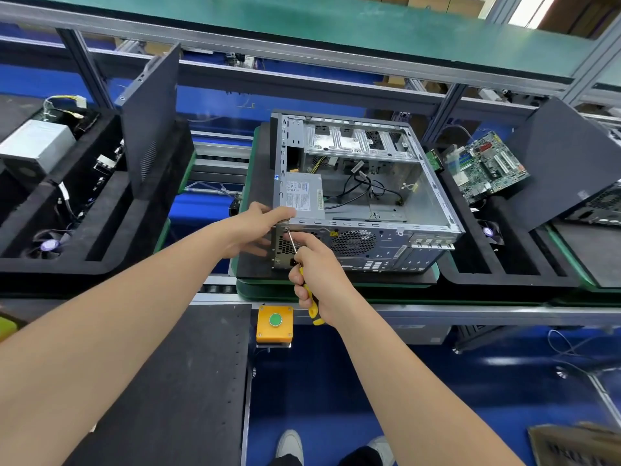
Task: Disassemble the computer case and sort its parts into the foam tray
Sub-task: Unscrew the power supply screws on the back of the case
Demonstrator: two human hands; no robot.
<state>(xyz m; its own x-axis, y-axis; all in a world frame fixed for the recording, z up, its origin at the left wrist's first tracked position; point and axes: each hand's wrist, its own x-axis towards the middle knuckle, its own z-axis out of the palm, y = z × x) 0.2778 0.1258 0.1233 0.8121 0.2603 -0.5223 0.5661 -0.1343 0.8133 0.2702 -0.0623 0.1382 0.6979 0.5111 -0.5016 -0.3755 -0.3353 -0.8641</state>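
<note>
Our left hand (pixel 252 230) curls its fingers round the near left corner of the computer case (pixel 366 200), thumb lying along the top edge and the other fingers wrapped down the outer side. Our right hand (pixel 317 275) is closed round the yellow and black handle of a screwdriver (pixel 313 312). Its thin shaft slants up from those fingers to a spot on the case's back panel just under the left thumb, so the two hands sit nearly touching. The case lies on its side with the open face up, the back panel towards us, on a black mat (pixel 257 183). Just beyond the left fingertips, inside the corner, sits the grey power supply (pixel 304 196). Further in, loose black cables lie across the bare floor of the case. To the left of the left hand there is a gap down to the conveyor rails, then a foam tray (pixel 100 237) with a dark side panel (pixel 151 129) standing upright in it. To the right of the right hand the case runs on almost to a second foam tray (pixel 504 267), where a circuit board (pixel 484 169) leans. Below the right fingers lie the bench rail and a yellow button box (pixel 275 324).
</note>
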